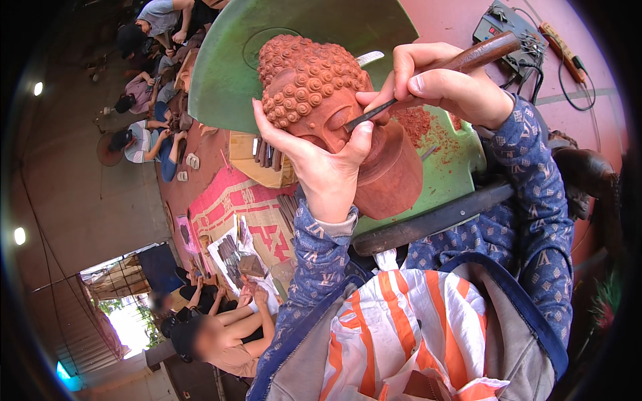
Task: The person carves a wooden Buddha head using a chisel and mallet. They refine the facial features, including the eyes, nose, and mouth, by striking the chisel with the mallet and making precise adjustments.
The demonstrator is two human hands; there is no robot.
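A reddish-brown carved wooden head (317, 80) with tight curls lies tilted on a green surface. My left hand (324, 167) cups the near side of its face, index finger stretched along the curls and thumb up by the blade. In my right hand (461, 87) is a carving chisel (491, 50) with a brown wooden handle, its thin dark blade angled down to the left. The blade's tip touches the carved face near the eye, close to my left thumb. My right fingers are wrapped round the handle and upper blade.
Red wood shavings (418, 127) litter the green chair (455, 157) beside the head. More tools (267, 155) lie left on a tan mat. A grey control box (511, 33) and a power strip (562, 50) with cables sit far right. Several people work at the left.
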